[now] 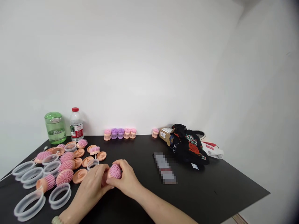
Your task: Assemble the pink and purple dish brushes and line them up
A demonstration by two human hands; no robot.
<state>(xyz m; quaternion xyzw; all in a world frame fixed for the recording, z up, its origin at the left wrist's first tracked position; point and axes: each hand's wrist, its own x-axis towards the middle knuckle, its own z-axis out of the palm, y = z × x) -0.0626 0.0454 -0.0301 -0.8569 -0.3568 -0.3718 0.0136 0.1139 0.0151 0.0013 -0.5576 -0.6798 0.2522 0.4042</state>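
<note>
Leftmost, I see clear rings [30, 205] and pink bristle heads [64, 177] scattered on the black table [198, 193]. Next, my left hand's [93, 183] fingers grip a pink brush [115, 171] near the table's front; my right hand's [126, 179] fingers close around its other side.

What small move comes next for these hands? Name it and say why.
Perhaps squeeze the pink bristled piece between the left hand and right hand to seat its parts: both hands grip it, fingers hide its join, loose peach discs lie nearby, and complete-looking brushes stand by the wall.
</note>
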